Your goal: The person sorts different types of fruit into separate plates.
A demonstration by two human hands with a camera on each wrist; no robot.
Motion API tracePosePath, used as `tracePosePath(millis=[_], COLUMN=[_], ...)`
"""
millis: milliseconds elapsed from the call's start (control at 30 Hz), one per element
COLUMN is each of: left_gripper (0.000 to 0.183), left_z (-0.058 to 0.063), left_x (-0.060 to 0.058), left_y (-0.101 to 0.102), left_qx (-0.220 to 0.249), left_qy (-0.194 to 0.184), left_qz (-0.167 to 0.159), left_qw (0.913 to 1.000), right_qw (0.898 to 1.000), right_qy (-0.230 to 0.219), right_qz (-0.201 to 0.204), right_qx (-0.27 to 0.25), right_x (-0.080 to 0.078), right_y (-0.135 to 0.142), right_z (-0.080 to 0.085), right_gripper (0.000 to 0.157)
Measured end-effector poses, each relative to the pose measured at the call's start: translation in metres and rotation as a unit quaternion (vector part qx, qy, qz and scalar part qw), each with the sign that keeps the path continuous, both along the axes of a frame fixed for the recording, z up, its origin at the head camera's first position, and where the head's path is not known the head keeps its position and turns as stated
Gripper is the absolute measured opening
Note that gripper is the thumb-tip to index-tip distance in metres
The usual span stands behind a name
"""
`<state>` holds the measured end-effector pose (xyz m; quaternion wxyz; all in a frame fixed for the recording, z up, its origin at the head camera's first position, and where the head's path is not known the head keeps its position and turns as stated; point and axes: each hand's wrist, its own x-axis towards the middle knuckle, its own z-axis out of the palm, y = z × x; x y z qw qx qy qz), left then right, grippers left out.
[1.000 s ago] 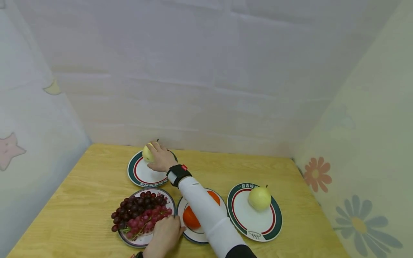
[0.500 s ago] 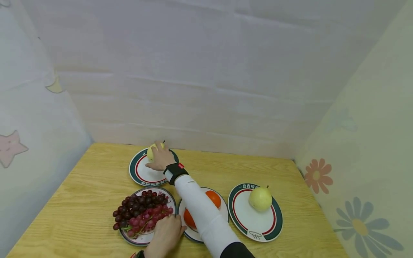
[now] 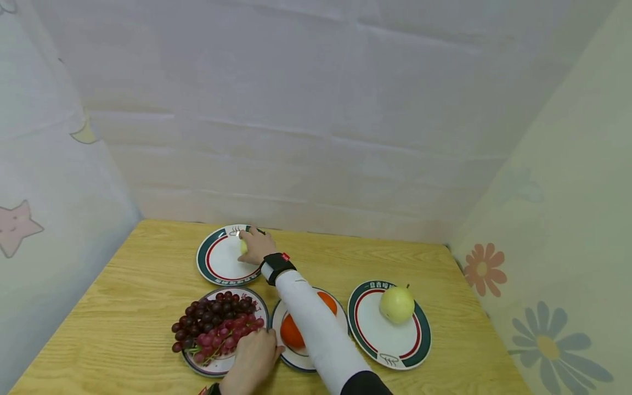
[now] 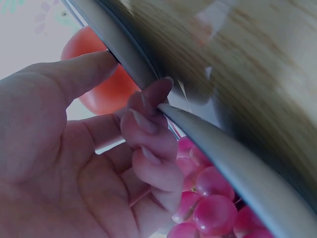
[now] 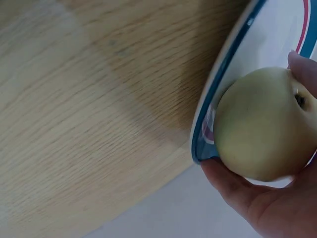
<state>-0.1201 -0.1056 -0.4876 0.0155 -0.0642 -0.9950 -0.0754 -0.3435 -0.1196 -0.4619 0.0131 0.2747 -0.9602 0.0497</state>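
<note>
On the far plate (image 3: 217,258), white with a green and red rim, my right hand (image 3: 259,247) holds a yellow-green pear (image 5: 262,124). The right wrist view shows the thumb at one side by the plate's rim and another finger near the stem hollow. My left hand (image 3: 253,354) rests between the plate of grapes (image 3: 217,368) and the plate of oranges (image 3: 296,359). Its fingers are loosely curled in the left wrist view, touching the rims, with an orange (image 4: 111,89) beyond the thumb. Dark and red grapes (image 3: 217,323) lie heaped by this hand.
A second pear (image 3: 397,305) sits on another green-rimmed plate (image 3: 367,334) at the right. My right forearm crosses over the oranges (image 3: 292,332). Behind the wooden table (image 3: 113,307) stands a pale cloth wall (image 3: 296,109), with side walls left and right.
My right hand and the pear in it have moved right and slightly nearer across the far plate, uncovering the plate's left side. The left hand has stayed in place.
</note>
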Motion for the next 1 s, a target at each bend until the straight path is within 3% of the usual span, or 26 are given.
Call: tracePosePath(millis=[200, 367, 600, 800, 1000], left_gripper=[0.036, 0.035, 0.035, 0.036, 0.036], left_z=[0.0, 0.001, 0.002, 0.004, 0.004], left_x=[-0.003, -0.003, -0.003, -0.003, -0.002], left_y=[-0.002, -0.005, -0.005, -0.006, -0.009], left_qx=[-0.004, -0.004, -0.008, -0.017, -0.019], left_qy=[-0.012, -0.014, 0.023, 0.042, 0.036], left_qz=[0.006, 0.009, -0.002, 0.003, 0.005], left_qw=[0.9999, 0.9999, 0.9997, 0.999, 0.9991], right_qw=[0.999, 0.997, 0.989, 0.993, 0.997], right_qy=[-0.009, -0.027, -0.044, -0.025, -0.01], right_qz=[0.041, 0.069, 0.111, 0.077, 0.033], right_qx=[0.013, -0.022, -0.082, -0.081, -0.063], right_x=[0.006, 0.015, 0.043, 0.076, 0.107], right_y=[0.017, 0.037, 0.113, 0.193, 0.253], right_z=[0.01, 0.028, 0.068, 0.073, 0.056], right_gripper=[0.061, 0.062, 0.063, 0.067, 0.065])
